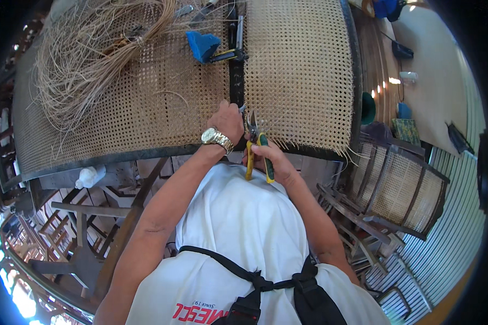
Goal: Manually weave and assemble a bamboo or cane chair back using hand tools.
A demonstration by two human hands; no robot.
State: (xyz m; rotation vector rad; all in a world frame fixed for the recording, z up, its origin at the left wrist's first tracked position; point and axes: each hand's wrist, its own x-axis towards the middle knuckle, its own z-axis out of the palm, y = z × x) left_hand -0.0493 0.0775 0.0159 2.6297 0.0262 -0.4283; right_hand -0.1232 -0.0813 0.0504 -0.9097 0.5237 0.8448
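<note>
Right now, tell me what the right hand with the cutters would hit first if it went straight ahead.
The right hand points its cutters up at the woven cane panel. Their tips would likely meet the panel's near edge by the dark centre bar first; depth is unclear.

This was a furniture workshop for cane weaving — a dark-framed woven cane panel [146,103] filled the bench. On the panel's far left lay a bundle of loose cane strands [87,65]; right of it stood unfinished cane-backed chairs [396,187], and below it stacked wooden frames [87,233].
</note>
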